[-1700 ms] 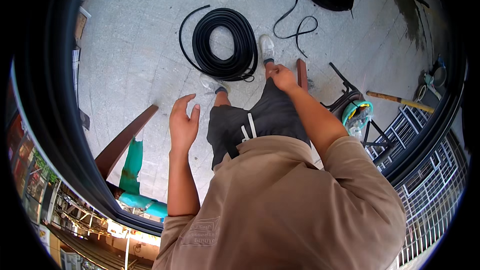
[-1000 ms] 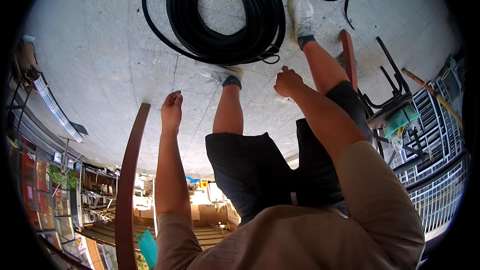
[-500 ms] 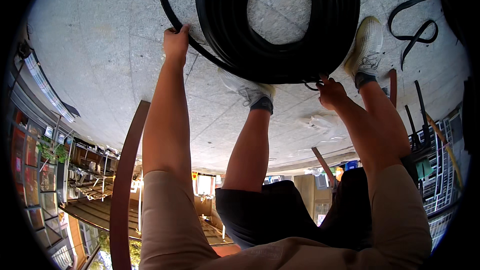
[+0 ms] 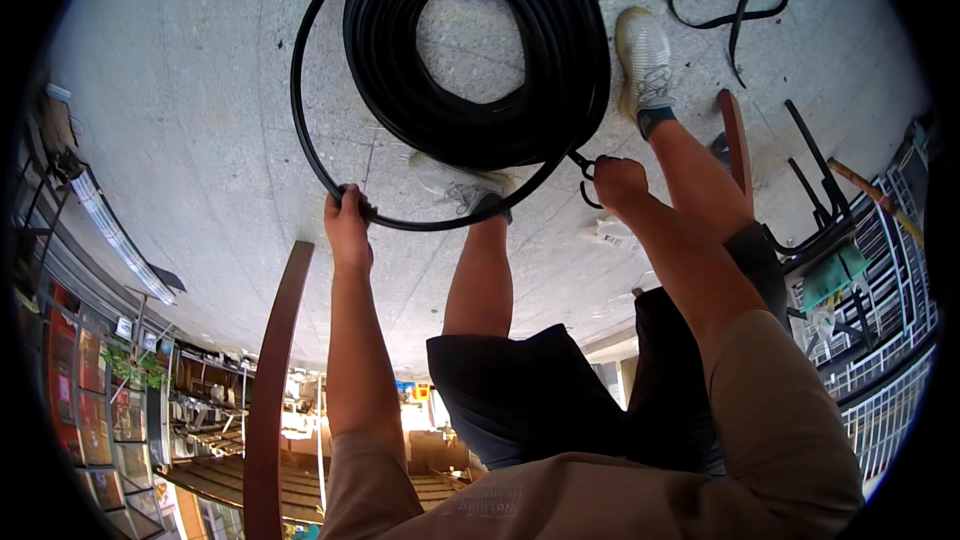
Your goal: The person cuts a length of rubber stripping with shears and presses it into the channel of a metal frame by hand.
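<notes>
A thick coil of black flexible strip [image 4: 375, 105] stands over the pale ground in front of me, with a round opening in its middle. One outer turn swings away from the coil on the left as a wide loose loop [image 4: 301, 105]. My left hand [image 4: 348, 210] is closed around this loop at its lower left. Beside the coil's lower right edge, my right hand [image 4: 620, 183] is closed on a small dark thing with ring-like curves [image 4: 588, 196], perhaps scissor handles. My fingers hide most of it.
My shoes [image 4: 648, 65] are close to the coil. A loose black strip [image 4: 735, 18] lies curled at the upper right. Brown curved bars [image 4: 275, 370] rise at left and right. White wire racks [image 4: 890, 420] and a green object [image 4: 835, 275] are at the right.
The outer turn has been pulled out from the coil into a wider loop. My left hand has come lower with it. The coil appears further left, and the ring-like curves show more.
</notes>
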Demonstrator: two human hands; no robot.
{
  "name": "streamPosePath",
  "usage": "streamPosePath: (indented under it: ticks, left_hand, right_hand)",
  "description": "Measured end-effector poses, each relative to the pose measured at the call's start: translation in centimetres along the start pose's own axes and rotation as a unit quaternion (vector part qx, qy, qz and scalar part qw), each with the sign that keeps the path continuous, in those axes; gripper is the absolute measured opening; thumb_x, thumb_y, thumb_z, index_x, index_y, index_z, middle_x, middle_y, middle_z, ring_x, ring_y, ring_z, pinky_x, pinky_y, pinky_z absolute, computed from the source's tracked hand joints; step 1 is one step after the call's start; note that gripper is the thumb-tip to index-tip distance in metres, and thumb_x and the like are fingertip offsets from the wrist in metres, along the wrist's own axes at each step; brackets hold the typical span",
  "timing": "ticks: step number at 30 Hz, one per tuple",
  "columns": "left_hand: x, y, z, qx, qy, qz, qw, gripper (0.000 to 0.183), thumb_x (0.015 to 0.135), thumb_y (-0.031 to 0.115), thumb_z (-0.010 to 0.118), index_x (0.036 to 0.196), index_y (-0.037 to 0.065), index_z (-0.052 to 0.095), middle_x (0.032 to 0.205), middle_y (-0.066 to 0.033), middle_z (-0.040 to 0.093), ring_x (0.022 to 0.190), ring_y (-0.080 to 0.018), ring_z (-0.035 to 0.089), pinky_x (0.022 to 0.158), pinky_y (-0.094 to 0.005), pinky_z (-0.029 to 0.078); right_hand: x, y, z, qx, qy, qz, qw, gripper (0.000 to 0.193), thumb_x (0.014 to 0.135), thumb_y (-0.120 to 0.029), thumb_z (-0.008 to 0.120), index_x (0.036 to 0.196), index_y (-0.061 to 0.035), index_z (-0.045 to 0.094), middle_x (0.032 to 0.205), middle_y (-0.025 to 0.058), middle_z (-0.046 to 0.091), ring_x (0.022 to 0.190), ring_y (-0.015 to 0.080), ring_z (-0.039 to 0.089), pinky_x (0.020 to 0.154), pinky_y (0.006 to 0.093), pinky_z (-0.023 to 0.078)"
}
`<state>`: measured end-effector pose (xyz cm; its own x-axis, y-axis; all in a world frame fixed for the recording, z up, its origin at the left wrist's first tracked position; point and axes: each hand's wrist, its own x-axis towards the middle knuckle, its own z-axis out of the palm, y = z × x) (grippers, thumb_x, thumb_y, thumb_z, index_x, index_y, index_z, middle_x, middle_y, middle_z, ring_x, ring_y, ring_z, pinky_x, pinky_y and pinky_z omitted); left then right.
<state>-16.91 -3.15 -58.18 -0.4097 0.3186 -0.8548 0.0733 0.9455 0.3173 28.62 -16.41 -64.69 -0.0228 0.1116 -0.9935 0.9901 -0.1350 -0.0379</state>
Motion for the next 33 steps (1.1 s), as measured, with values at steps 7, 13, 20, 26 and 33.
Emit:
streamPosePath:
  ticks: [7,13,20,26,33]
  left_hand:
    - [-17.4,7.7,6.1,-0.073,-0.068,0.076,0.992,0.024,0.118,0.033,0.069,0.108,0.011,0.064,0.090,-0.0003,0.065,0.081,-0.0136,0.070,0.077,-0.0306,0.057]
    - [-30.3,16.7,11.9,-0.162,-0.136,0.124,0.970,0.023,0.120,0.030,0.064,0.113,0.009,0.061,0.098,-0.0032,0.064,0.087,-0.0164,0.070,0.086,-0.0379,0.063]
    - [-41.2,25.3,12.3,-0.291,-0.215,0.172,0.916,0.022,0.122,0.034,0.058,0.117,0.013,0.058,0.104,-0.0019,0.060,0.094,-0.0186,0.062,0.094,-0.0426,0.058]
    - [-47.6,28.7,10.1,-0.334,-0.221,0.225,0.888,0.023,0.123,0.036,0.057,0.121,0.014,0.057,0.108,-0.0019,0.060,0.098,-0.0182,0.061,0.099,-0.0421,0.054]
    - [-54.2,31.3,6.9,-0.255,-0.304,0.348,0.849,0.030,0.124,0.031,0.054,0.143,0.009,0.057,0.119,-0.0073,0.065,0.111,-0.0224,0.065,0.109,-0.0483,0.053]
  right_hand:
    - [-9.7,3.9,-8.9,0.076,-0.053,0.031,0.995,0.030,0.095,-0.027,0.079,0.108,-0.0002,0.079,0.116,0.0183,0.085,0.111,0.0375,0.083,0.088,0.0512,0.067]
    - [-18.1,8.7,-12.2,0.322,0.027,-0.017,0.946,0.059,0.096,-0.057,0.085,0.101,0.0020,0.081,0.099,0.0169,0.085,0.094,0.0356,0.082,0.081,0.0473,0.060]
    - [-25.4,8.4,-13.5,0.650,0.156,0.021,0.743,0.045,0.102,-0.040,0.085,0.110,0.0041,0.078,0.100,0.0151,0.084,0.095,0.0260,0.078,0.085,0.0422,0.057]
    - [-30.5,7.1,-14.4,0.742,0.217,0.083,0.629,0.041,0.104,-0.037,0.083,0.112,0.0034,0.077,0.098,0.0121,0.083,0.092,0.0201,0.076,0.085,0.0379,0.057]
    - [-37.9,7.3,-18.8,0.760,0.131,0.020,0.636,0.043,0.105,-0.036,0.082,0.122,0.0024,0.076,0.100,0.0084,0.083,0.095,0.0181,0.074,0.083,0.0380,0.056]
